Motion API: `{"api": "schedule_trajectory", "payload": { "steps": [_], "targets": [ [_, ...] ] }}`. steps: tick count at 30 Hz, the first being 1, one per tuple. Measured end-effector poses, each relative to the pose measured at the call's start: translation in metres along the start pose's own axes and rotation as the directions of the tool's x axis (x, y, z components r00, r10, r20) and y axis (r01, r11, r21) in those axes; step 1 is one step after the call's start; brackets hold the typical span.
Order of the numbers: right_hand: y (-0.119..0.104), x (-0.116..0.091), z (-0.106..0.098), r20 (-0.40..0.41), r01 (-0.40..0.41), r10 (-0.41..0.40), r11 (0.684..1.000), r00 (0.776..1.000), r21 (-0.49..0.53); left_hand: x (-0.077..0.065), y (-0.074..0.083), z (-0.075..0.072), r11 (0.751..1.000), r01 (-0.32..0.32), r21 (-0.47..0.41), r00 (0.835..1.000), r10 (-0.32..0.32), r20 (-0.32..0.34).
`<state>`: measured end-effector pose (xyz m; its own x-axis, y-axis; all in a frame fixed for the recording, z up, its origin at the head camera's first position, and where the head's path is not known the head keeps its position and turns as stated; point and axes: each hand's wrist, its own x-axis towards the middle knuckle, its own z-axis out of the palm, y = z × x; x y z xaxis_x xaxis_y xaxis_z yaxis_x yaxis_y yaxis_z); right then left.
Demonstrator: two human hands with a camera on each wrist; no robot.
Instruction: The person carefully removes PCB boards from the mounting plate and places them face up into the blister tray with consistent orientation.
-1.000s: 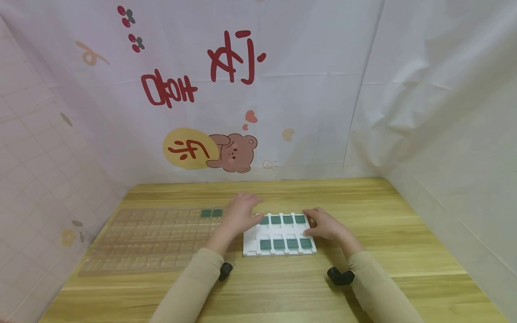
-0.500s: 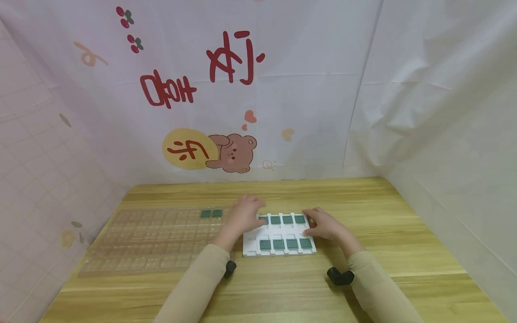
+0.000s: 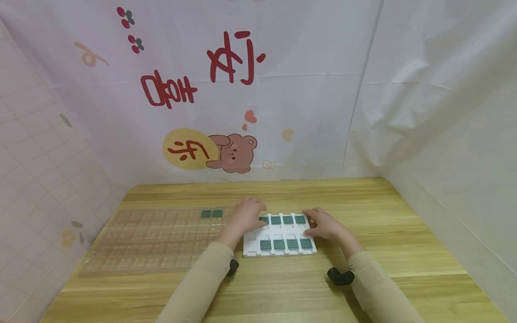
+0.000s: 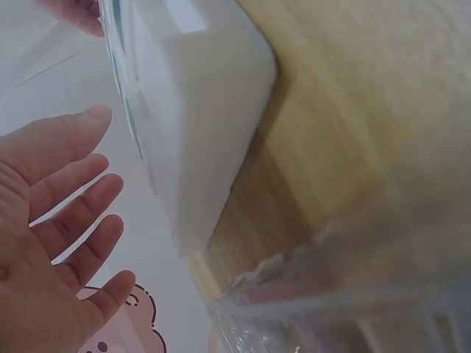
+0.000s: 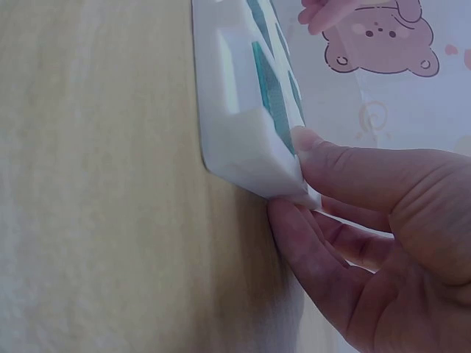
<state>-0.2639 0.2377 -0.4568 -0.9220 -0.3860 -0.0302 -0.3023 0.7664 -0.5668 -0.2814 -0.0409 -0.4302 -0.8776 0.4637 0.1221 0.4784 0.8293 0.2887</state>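
A white tray lies on the table, with two rows of square green chips in its slots. Over its far left corner is my left hand, fingers apart with nothing visible between them. In the left wrist view that hand hovers beside the tray's white side wall, apart from it. My right hand grips the tray's right end. The right wrist view shows the thumb on the top edge and the fingers against the side. The left hand partly hides the chip nearest it.
Left of the white tray lies a wide clear plastic tray with many pockets. Two green chips sit near its far right corner. A printed cloth hangs behind the wooden table.
My left hand has shifted a little to the right over the white tray's far left corner, its thumb nearer the chip there. The right hand has kept its hold.
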Motion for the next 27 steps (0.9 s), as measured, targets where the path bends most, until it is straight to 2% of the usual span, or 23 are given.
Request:
{"api": "schedule_trajectory", "payload": {
  "steps": [13, 27],
  "targets": [
    [0.0024, 0.0004, 0.0003, 0.000, 0.005, -0.005, 1.000, 1.000, 0.005, 0.0033, 0.0057, 0.0010, 0.997, 0.006, 0.079, 0.999, -0.009, 0.044],
    [0.0016, -0.0001, 0.0008, 0.005, 0.010, -0.010, 1.000, 1.000, 0.016, 0.0072, 0.0041, 0.0057, 0.997, 0.026, 0.077, 0.996, -0.032, 0.079]
  ]
}}
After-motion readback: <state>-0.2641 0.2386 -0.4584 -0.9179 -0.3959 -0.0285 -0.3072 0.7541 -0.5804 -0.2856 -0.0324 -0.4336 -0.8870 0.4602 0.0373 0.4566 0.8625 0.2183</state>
